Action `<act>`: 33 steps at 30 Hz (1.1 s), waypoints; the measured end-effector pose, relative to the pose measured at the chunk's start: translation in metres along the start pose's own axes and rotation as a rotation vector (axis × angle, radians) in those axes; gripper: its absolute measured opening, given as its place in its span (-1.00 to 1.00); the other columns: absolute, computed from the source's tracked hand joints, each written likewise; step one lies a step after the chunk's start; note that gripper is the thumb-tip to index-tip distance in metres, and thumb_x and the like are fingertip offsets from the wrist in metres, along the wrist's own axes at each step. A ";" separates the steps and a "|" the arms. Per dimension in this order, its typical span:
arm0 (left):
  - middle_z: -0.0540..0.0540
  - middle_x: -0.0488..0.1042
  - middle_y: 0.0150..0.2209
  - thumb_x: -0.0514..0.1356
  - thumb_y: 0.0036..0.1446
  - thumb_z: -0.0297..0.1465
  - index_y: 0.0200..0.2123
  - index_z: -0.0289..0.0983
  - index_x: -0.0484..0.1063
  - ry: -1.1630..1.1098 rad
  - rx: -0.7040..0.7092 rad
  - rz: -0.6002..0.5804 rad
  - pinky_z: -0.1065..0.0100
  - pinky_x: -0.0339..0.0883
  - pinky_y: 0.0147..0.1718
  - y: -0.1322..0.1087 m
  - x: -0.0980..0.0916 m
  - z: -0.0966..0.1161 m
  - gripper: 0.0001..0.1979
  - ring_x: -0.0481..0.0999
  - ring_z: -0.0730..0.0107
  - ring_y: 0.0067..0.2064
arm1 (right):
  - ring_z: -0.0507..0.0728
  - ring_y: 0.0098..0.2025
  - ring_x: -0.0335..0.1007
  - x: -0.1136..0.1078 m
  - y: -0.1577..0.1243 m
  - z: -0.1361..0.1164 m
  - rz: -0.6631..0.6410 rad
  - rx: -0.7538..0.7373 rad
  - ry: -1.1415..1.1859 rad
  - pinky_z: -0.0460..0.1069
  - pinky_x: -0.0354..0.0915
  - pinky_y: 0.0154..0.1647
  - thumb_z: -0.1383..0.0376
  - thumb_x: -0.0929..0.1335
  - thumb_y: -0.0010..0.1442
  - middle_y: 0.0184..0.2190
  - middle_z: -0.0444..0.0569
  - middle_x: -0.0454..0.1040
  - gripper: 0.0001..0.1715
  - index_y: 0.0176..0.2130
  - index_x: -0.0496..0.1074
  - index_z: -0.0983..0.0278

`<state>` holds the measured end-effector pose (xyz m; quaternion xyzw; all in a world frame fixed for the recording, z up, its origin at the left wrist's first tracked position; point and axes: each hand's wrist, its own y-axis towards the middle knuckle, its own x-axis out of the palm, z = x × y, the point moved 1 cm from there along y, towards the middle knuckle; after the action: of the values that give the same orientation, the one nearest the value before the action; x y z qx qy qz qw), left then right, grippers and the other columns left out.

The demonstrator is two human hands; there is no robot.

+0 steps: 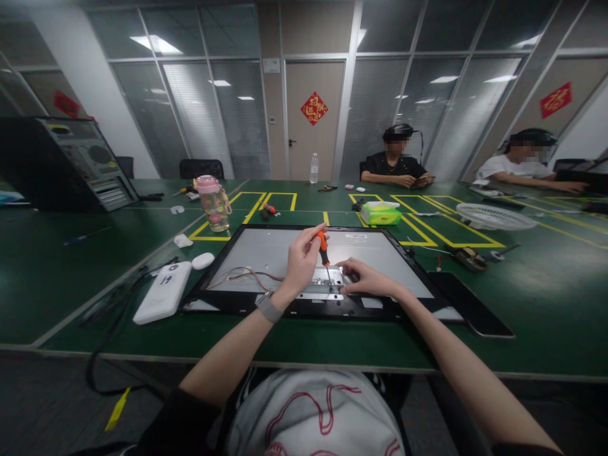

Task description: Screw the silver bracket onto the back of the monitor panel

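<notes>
Gripping a slim-shafted orange-and-black screwdriver (323,251) near the smooth green tabletop's (266,347) front edge, the left hand (303,258) faces the loosely opened right hand (365,278).

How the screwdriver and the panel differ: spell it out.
The screwdriver is slim; the panel is broad and far larger. The screwdriver is held slightly tilted; the panel lies flat. The screwdriver shows orange and black; the panel is grey, edged in black. Both have black parts.
</notes>
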<state>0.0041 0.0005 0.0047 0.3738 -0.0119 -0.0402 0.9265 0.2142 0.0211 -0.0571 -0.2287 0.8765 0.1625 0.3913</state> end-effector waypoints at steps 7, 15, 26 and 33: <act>-0.09 0.41 -0.23 0.29 0.10 -0.34 -0.21 -0.21 0.58 0.072 0.043 0.010 0.42 0.37 -0.26 -0.001 0.001 0.001 -0.83 0.43 0.44 -0.24 | 0.18 -0.15 0.29 0.000 0.000 0.000 0.020 -0.009 -0.008 0.08 0.27 -0.07 0.03 0.48 -0.04 -0.22 -0.03 0.30 -0.25 0.09 0.36 0.24; -0.15 0.49 -0.10 0.06 0.29 -0.39 0.07 -0.22 0.42 -0.039 -0.021 -0.033 0.32 0.38 -0.14 -0.001 0.003 -0.004 -0.68 0.49 0.37 -0.14 | 0.18 -0.14 0.29 -0.001 0.000 -0.003 0.018 -0.003 0.003 0.08 0.28 -0.06 0.04 0.48 -0.04 -0.21 -0.03 0.31 -0.25 0.09 0.36 0.25; -0.13 0.48 -0.14 0.10 0.26 -0.39 -0.11 -0.24 0.53 0.154 -0.001 0.083 0.38 0.38 -0.18 0.002 -0.002 -0.004 -0.77 0.47 0.36 -0.11 | 0.19 -0.11 0.30 0.001 0.000 0.000 0.012 0.005 -0.008 0.09 0.27 -0.03 0.02 0.48 -0.03 -0.18 -0.02 0.31 -0.26 0.10 0.36 0.21; -0.14 0.49 -0.15 0.16 0.23 -0.38 -0.08 -0.24 0.51 0.072 0.029 0.041 0.39 0.40 -0.21 0.000 0.001 -0.001 -0.78 0.49 0.38 -0.16 | 0.18 -0.14 0.29 0.002 0.001 0.004 0.022 -0.011 0.001 0.08 0.27 -0.04 0.05 0.49 -0.04 -0.21 -0.03 0.31 -0.23 0.11 0.35 0.23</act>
<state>0.0055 0.0007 0.0042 0.3880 0.0134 -0.0077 0.9215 0.2154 0.0235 -0.0610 -0.2214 0.8781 0.1716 0.3878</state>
